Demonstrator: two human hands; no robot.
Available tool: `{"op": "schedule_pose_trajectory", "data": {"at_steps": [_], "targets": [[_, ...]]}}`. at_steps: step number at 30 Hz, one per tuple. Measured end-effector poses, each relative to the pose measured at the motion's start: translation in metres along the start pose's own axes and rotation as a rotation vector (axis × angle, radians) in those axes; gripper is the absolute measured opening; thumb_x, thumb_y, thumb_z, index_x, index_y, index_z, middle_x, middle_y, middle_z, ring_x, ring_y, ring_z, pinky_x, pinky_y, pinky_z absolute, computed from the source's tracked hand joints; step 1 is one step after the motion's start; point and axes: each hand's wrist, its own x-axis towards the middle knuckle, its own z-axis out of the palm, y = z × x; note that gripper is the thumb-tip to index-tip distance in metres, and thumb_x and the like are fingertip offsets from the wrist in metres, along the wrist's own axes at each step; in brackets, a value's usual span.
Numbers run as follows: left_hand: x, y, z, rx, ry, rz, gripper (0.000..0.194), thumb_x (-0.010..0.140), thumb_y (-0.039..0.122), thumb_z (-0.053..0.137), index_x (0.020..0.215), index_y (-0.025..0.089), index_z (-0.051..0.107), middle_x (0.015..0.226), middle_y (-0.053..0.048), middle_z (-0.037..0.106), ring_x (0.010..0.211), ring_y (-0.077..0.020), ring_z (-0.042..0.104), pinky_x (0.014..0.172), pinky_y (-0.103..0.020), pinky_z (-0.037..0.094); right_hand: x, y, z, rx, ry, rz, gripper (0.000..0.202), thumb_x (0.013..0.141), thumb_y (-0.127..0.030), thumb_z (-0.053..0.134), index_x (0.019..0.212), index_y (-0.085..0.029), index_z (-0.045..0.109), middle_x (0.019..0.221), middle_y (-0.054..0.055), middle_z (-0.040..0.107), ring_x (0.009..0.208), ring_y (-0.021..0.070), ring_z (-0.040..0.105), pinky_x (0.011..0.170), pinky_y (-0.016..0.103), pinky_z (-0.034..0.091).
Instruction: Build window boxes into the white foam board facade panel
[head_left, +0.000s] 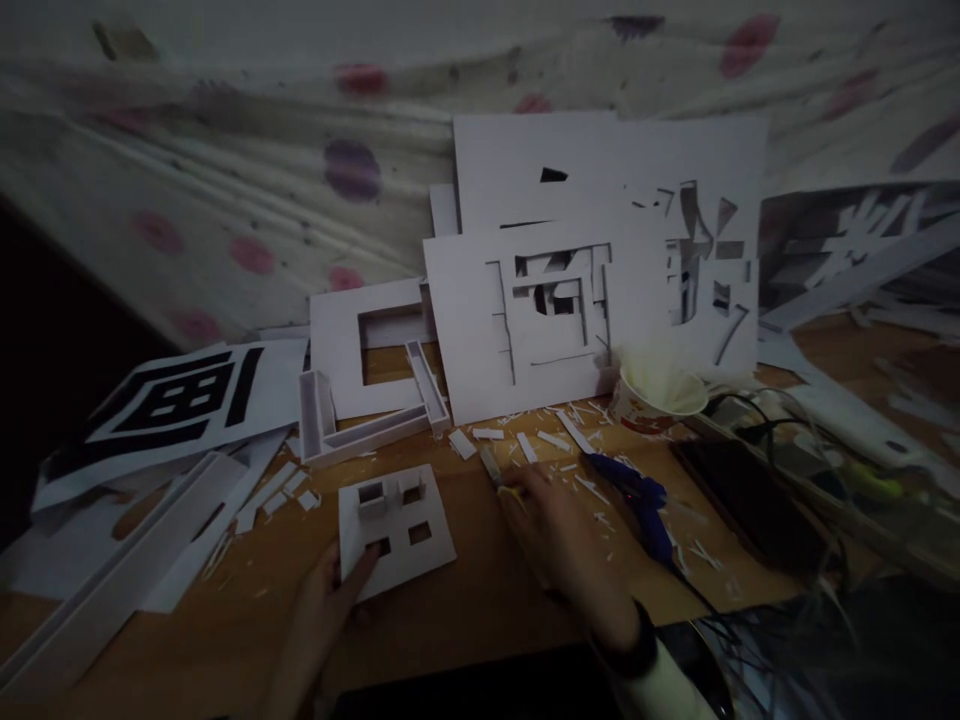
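My left hand (334,590) pinches the lower left edge of a white foam-board square (397,575), thumb on top beside a cut-out. The square has several window-like holes, and small white strips stand upright along the upper ones. My right hand (559,525) is closed around a yellow utility knife (512,493), whose blade end (490,465) points away from me over the table. Part of the knife's handle is hidden under the fingers. Right of this hand lies a blue hot glue gun (634,490), with small white offcuts (529,447) scattered around.
White boards with cut-out shapes (465,330) lean against a spotted curtain (247,190). A C-shaped white box form (375,435) stands left of them. Printed sheets (247,390) and a long white channel (127,560) lie left. Right are a paper cup (652,405), phone (750,500) and cables.
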Motion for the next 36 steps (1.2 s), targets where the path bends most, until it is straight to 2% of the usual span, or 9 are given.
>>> {"op": "schedule_pose_trajectory", "data": {"at_steps": [3,6,12,16,22,25,28,33,36], "targets": [[0.003,-0.002,-0.003,0.100,0.053,0.078,0.059,0.070,0.066,0.065,0.102,0.017,0.068,0.104,-0.015,0.078,0.098,-0.0353,0.072,0.082,-0.043,0.058,0.046,-0.019,0.009,-0.178,-0.083,0.054,0.016,0.096,-0.019,0.054,0.103,-0.017,0.068,0.106,0.012,0.070,0.096,0.0230,0.065,0.082,0.031,0.048],[-0.003,0.000,-0.006,0.225,0.035,0.038,0.056,0.076,0.062,0.058,0.110,0.018,0.066,0.110,-0.015,0.077,0.104,-0.0360,0.071,0.092,-0.046,0.053,0.077,-0.030,0.024,-0.253,-0.109,0.049,0.015,0.091,-0.020,0.061,0.101,-0.012,0.069,0.106,0.018,0.069,0.100,0.0287,0.063,0.084,0.035,0.046],[-0.020,0.005,-0.015,0.395,0.097,-0.054,0.057,0.080,0.060,0.054,0.118,0.018,0.060,0.118,-0.016,0.073,0.109,-0.0375,0.068,0.093,-0.047,0.050,0.094,-0.032,0.038,-0.294,-0.138,0.065,0.014,0.090,-0.015,0.059,0.100,-0.009,0.067,0.103,0.020,0.070,0.102,0.0297,0.063,0.085,0.035,0.043],[-0.023,-0.005,-0.017,0.270,0.060,-0.018,0.062,0.081,0.058,0.055,0.129,0.018,0.055,0.120,-0.013,0.073,0.107,-0.0327,0.070,0.092,-0.042,0.051,0.090,-0.030,0.028,-0.220,-0.124,0.102,0.017,0.091,-0.013,0.053,0.102,-0.010,0.067,0.091,0.016,0.073,0.083,0.0265,0.067,0.070,0.033,0.043],[-0.023,-0.013,-0.019,0.268,0.057,0.022,0.065,0.081,0.054,0.054,0.135,0.017,0.058,0.120,-0.012,0.074,0.107,-0.0315,0.070,0.094,-0.041,0.051,0.055,-0.021,-0.004,0.015,-0.035,0.097,0.026,0.092,-0.023,0.052,0.114,-0.014,0.064,0.098,0.011,0.075,0.084,0.0219,0.069,0.073,0.032,0.049],[-0.014,-0.018,-0.023,0.260,0.037,0.054,0.073,0.077,0.054,0.056,0.137,0.012,0.057,0.116,-0.014,0.075,0.102,-0.0307,0.071,0.092,-0.040,0.052,0.028,-0.014,-0.009,0.328,-0.001,0.072,0.025,0.091,-0.035,0.056,0.103,-0.016,0.067,0.088,0.007,0.075,0.076,0.0199,0.069,0.070,0.031,0.053],[-0.009,-0.021,-0.030,0.288,-0.001,0.111,0.074,0.077,0.054,0.056,0.137,0.010,0.058,0.095,-0.011,0.078,0.087,-0.0284,0.072,0.080,-0.037,0.054,0.008,-0.011,-0.002,0.691,0.022,0.129,0.030,0.081,-0.047,0.069,0.086,-0.018,0.067,0.072,0.003,0.071,0.063,0.0185,0.067,0.060,0.029,0.053],[-0.030,0.008,-0.041,0.567,0.216,0.116,0.062,0.084,0.053,0.057,0.133,0.017,0.064,0.082,-0.007,0.073,0.076,-0.0255,0.067,0.071,-0.034,0.052,0.003,-0.026,0.023,0.794,-0.040,0.098,0.030,0.076,-0.049,0.073,0.079,-0.019,0.072,0.072,0.002,0.074,0.064,0.0173,0.067,0.058,0.027,0.051],[-0.042,0.043,-0.038,0.511,0.211,0.433,0.044,0.088,0.054,0.058,0.117,0.026,0.074,0.079,-0.003,0.067,0.073,-0.0205,0.062,0.072,-0.030,0.051,0.007,-0.042,0.039,0.772,-0.063,0.037,0.022,0.079,-0.041,0.073,0.077,-0.019,0.075,0.070,0.001,0.074,0.061,0.0154,0.066,0.057,0.025,0.049]]}}
